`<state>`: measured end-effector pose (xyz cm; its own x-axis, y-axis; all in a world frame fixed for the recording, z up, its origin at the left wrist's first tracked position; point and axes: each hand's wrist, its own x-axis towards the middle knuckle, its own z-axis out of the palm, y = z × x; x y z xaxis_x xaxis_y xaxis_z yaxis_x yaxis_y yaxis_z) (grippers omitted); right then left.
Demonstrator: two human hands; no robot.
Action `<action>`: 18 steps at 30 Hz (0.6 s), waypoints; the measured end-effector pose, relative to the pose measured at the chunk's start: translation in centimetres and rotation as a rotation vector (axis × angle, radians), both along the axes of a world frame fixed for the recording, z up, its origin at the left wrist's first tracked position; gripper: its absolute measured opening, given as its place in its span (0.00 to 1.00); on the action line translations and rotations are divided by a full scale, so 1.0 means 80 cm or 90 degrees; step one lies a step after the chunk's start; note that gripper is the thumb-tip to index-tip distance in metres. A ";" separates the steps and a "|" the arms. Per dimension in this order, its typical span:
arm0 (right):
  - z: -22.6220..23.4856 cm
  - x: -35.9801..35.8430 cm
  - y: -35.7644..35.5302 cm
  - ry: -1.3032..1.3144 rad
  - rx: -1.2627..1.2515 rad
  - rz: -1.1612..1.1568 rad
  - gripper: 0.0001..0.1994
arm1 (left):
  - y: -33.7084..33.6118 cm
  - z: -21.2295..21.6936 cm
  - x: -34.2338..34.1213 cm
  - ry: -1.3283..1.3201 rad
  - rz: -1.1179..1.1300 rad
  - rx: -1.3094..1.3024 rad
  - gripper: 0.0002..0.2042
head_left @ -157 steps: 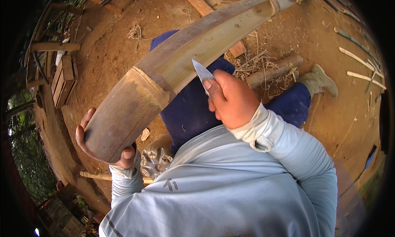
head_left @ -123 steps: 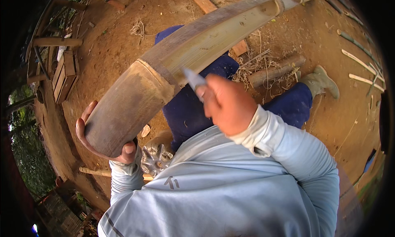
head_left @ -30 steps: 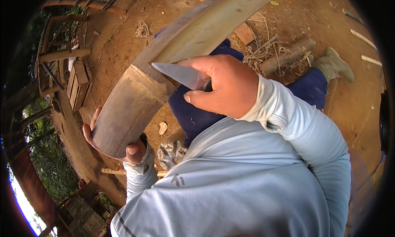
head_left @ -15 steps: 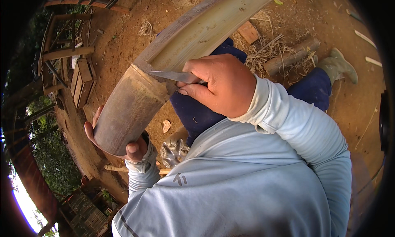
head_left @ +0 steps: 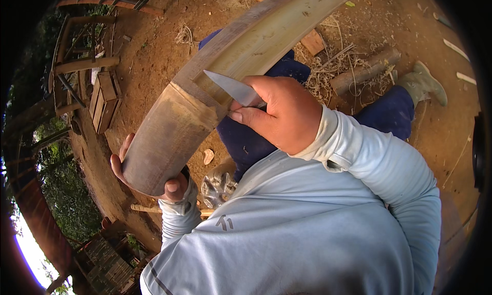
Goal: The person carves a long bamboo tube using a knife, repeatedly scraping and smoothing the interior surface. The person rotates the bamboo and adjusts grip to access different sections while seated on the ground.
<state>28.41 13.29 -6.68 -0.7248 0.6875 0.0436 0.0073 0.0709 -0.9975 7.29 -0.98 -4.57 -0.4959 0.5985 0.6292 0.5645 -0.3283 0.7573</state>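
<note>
Earth ground (head_left: 154,64), as I stand here. Left: crate (head_left: 104,101), one. Right: log (head_left: 365,71), one; pale sticks (head_left: 455,49), two. Centre: split bamboo (head_left: 166,144), one, slanting near left to far right. Left hand (head_left: 175,189), one, curled around its near end. Right hand (head_left: 293,116), one, pinching one knife (head_left: 233,88), blade across the bamboo's hollow.

Filmed from head level through a wide fisheye, facing steeply down over the wearer's shirt (head_left: 292,218) to the nearby left hand (head_left: 175,188) and right hand (head_left: 289,113). Shown upright and unmirrored, closest to the shirt along the lower edge, farther from the ground (head_left: 154,54) beyond. Curved toward a dark rim.
</note>
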 end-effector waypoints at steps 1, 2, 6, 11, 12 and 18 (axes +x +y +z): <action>0.001 0.002 -0.001 -0.002 -0.034 -0.001 0.13 | -0.001 -0.001 -0.003 0.005 0.000 -0.002 0.60; 0.010 0.008 -0.001 -0.020 -0.082 0.003 0.13 | -0.001 -0.002 -0.005 0.010 0.000 -0.004 0.60; -0.004 0.032 -0.016 0.026 0.063 -0.117 0.17 | 0.001 -0.001 -0.004 -0.006 0.005 0.004 0.59; 0.030 0.078 -0.039 0.018 -0.381 0.174 0.32 | 0.001 -0.009 -0.016 -0.010 -0.008 0.024 0.59; 0.022 0.082 -0.043 -0.009 -0.322 0.213 0.32 | 0.001 -0.008 -0.016 -0.010 -0.008 0.022 0.59; 0.023 0.064 -0.050 0.076 -0.225 0.135 0.29 | 0.001 -0.005 -0.007 -0.037 -0.020 0.022 0.59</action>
<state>33.53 9.33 -4.83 -0.8559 0.5116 -0.0756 -0.0881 -0.2883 -0.9535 6.70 -0.92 -5.01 -0.5132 0.5930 0.6204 0.5093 -0.3714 0.7763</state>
